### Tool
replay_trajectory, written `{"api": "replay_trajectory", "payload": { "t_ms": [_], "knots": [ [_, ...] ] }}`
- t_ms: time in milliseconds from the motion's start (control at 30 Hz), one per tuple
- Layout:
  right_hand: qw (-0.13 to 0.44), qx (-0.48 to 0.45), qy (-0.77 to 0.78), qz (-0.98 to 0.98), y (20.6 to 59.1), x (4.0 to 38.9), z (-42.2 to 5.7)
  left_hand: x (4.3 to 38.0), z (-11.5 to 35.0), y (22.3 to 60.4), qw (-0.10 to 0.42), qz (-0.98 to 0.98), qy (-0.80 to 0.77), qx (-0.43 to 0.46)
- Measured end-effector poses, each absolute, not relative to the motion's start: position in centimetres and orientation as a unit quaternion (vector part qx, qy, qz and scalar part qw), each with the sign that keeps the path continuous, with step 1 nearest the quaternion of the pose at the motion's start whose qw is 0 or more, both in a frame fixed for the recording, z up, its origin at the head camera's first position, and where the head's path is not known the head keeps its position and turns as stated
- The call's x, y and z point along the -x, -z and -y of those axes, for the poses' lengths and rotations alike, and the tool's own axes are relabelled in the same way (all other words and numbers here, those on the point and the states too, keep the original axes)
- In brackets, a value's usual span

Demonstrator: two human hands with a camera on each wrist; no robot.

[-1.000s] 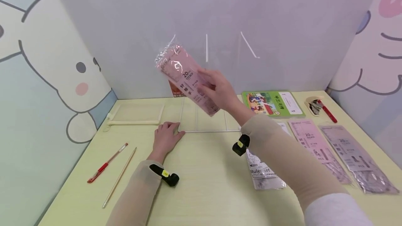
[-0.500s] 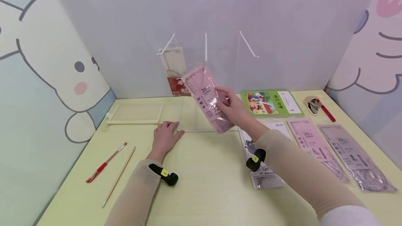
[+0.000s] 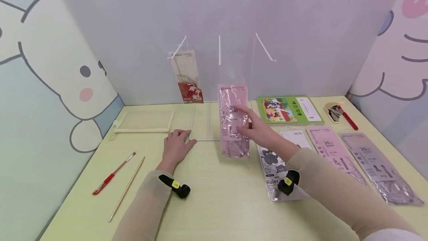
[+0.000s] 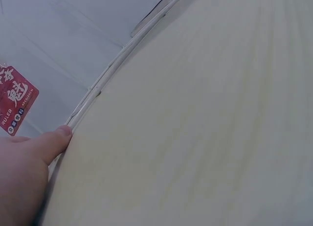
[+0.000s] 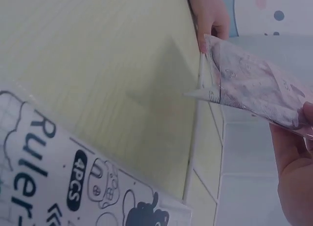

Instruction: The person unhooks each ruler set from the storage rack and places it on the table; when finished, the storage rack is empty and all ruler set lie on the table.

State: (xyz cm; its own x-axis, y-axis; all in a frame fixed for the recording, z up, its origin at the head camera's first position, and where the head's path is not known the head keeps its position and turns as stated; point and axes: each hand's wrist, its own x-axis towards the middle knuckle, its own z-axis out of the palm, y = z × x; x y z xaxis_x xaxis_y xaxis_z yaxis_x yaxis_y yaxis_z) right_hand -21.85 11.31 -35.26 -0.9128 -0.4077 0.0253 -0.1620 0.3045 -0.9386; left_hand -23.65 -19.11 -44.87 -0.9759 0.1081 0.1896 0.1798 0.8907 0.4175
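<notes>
My right hand (image 3: 260, 129) pinches a pink ruler set packet (image 3: 230, 142) in clear plastic and holds it upright, below the middle prong of a white wire display rack (image 3: 208, 122). Rulers show through the packet's lower end (image 5: 244, 86) in the right wrist view. My left hand (image 3: 175, 147) holds the front left corner of the rack's base; its thumb (image 4: 58, 138) presses on the wire in the left wrist view. A beige and red ruler packet (image 3: 187, 75) hangs from the rack's left prong. No packet hangs on the right prong (image 3: 265, 47).
Right of the rack lie a cat-print ruler set (image 3: 271, 166), another pink packet (image 3: 329, 146), a greyish purple packet (image 3: 374, 163), a green book (image 3: 284, 111) and a red-handled tool (image 3: 347, 118). To the left are a mesh zip pouch (image 3: 145, 121), a red pen (image 3: 113, 174) and a thin wooden stick (image 3: 127, 189).
My right hand has carried the pink packet right and downward, turning it from a slant to upright. The hanging beige and red packet is now uncovered. My left hand stays at the rack corner.
</notes>
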Motion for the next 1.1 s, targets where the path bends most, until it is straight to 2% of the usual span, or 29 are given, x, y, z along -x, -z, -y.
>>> {"api": "replay_trajectory", "payload": {
  "t_ms": [533,833,1100],
  "knots": [
    [0.17,0.207,0.413,-0.87,38.6,19.3,-13.3,23.7,19.1,44.8,0.078,0.97,0.218,0.079],
    [0.131,0.255,0.258,-0.923,39.9,17.0,-13.4,23.7,19.1,44.7,0.078,0.97,0.217,0.079],
    [0.111,0.267,0.213,-0.933,40.3,15.9,-14.1,23.7,19.1,44.9,0.081,0.969,0.218,0.08]
  ]
}}
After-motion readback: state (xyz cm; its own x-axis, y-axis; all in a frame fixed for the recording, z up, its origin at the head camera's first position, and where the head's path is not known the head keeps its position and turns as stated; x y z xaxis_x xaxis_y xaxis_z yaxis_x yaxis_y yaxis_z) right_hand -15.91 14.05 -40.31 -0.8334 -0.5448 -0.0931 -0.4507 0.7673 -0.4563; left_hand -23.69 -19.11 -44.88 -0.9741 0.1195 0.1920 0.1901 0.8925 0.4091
